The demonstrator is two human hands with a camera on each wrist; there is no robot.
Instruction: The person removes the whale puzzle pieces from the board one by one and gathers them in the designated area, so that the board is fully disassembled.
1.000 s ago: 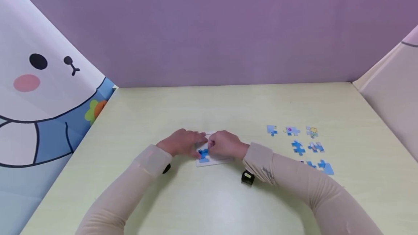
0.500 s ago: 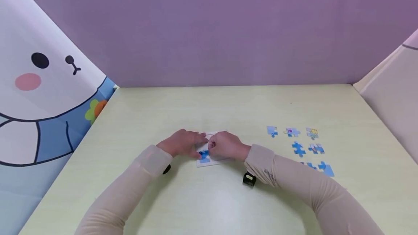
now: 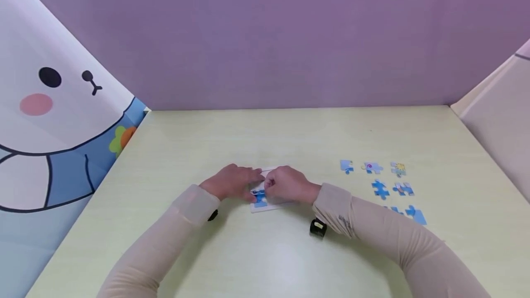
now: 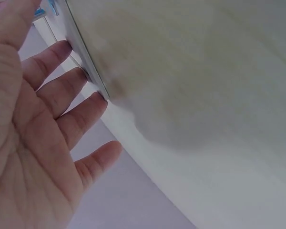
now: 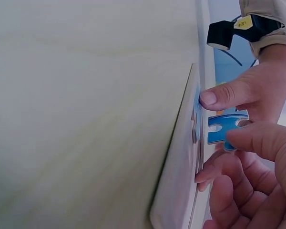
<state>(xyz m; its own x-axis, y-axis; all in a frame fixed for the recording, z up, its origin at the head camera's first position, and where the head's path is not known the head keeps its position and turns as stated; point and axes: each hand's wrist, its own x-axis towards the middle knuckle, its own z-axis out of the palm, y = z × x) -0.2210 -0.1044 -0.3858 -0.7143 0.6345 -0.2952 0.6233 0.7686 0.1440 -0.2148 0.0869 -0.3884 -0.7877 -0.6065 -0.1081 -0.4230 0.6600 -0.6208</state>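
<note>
On the table, a thin white puzzle board (image 3: 271,207) lies between the two hands. My right hand (image 3: 288,184) pinches a blue jigsaw piece (image 5: 218,135) between thumb and fingers, held just off the board's face in the right wrist view. My left hand (image 3: 229,182) is at the board's left side. Its thumb (image 5: 224,95) presses on a blue piece lying on the board, and its other fingers (image 4: 71,124) extend, several touching the board's edge in the left wrist view. Blue puzzle (image 3: 260,204) shows at the board's lower left corner; my right hand hides much of the rest.
Several loose jigsaw pieces lie to the right, among them a corner piece (image 3: 346,165), a sun piece (image 3: 399,169) and a blue piece (image 3: 380,189). My right sleeve (image 3: 385,224) partly covers the nearest row. A purple wall (image 3: 290,36) stands behind the table (image 3: 198,137).
Both hands stay at the board in nearly the same pose. The whole scene shifts very slightly in the view; no piece is visibly picked up or let go.
</note>
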